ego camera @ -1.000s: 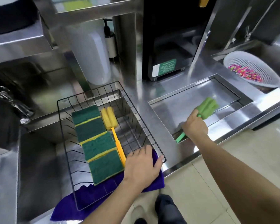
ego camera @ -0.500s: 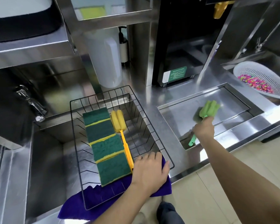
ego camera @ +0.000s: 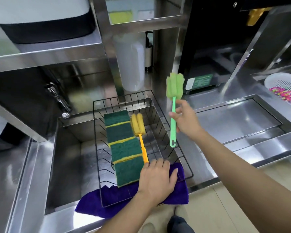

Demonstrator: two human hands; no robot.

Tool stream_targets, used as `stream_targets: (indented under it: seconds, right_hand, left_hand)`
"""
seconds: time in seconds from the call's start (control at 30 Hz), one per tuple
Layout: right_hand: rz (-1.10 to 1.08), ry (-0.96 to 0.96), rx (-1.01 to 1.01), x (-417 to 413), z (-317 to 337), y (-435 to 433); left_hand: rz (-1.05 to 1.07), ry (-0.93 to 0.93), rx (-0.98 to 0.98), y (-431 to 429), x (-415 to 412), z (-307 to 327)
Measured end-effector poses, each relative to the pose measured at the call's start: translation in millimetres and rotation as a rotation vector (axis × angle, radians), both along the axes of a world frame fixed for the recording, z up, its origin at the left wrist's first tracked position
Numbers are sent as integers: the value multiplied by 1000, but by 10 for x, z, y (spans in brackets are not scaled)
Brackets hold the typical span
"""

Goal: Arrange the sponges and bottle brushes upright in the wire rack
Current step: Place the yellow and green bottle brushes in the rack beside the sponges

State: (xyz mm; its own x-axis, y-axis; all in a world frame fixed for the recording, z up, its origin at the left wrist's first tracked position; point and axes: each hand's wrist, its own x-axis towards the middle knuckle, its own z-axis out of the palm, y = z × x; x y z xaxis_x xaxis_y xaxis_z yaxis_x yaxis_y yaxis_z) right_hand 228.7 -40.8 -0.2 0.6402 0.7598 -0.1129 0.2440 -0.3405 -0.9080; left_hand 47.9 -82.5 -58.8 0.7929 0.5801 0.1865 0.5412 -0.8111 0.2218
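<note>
A black wire rack [ego camera: 185, 165] sits over the sink on a purple cloth [ego camera: 180, 194]. Several green-and-yellow sponges [ego camera: 124, 145] stand in a row along its left half. A yellow bottle brush [ego camera: 138, 126] with an orange handle lies beside them, head toward the back. My right hand [ego camera: 186, 120] grips the handle of a green bottle brush [ego camera: 174, 89], held upright in the air above the rack's right edge, foam head up. My left hand [ego camera: 155, 179] rests palm down on the rack's front right rim, fingers curled over the wire.
A steel sink [ego camera: 67, 165] lies under the rack, with a faucet [ego camera: 59, 100] at its back left. To the right is a recessed steel tray [ego camera: 238, 118] and a white colander [ego camera: 279, 81] of coloured bits. A white jug [ego camera: 131, 64] stands behind the rack.
My right hand lifted the green bottle brush out of the recessed tray and carried it left and up, over the rack's right edge. My left hand stayed on the rack's front.
</note>
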Motion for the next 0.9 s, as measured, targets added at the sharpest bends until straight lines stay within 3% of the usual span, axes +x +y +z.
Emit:
stream_targets:
  seconds: [0.13, 0.37, 0.7, 0.9]
  right_hand:
    - [180, -115, -196, -342, -112, 168]
    - [398, -530, -519, -652, -407, 168]
    - [528, -632, -820, -713, -693, 128]
    - [583, -669, -879, -716, -705, 168]
  left_hand:
    - [67, 17, 16, 38, -117, 1]
    - [123, 42, -3, 60, -181, -31]
    - [120, 52, -32, 55, -157, -53]
    - [123, 69, -61, 54, -147, -40]
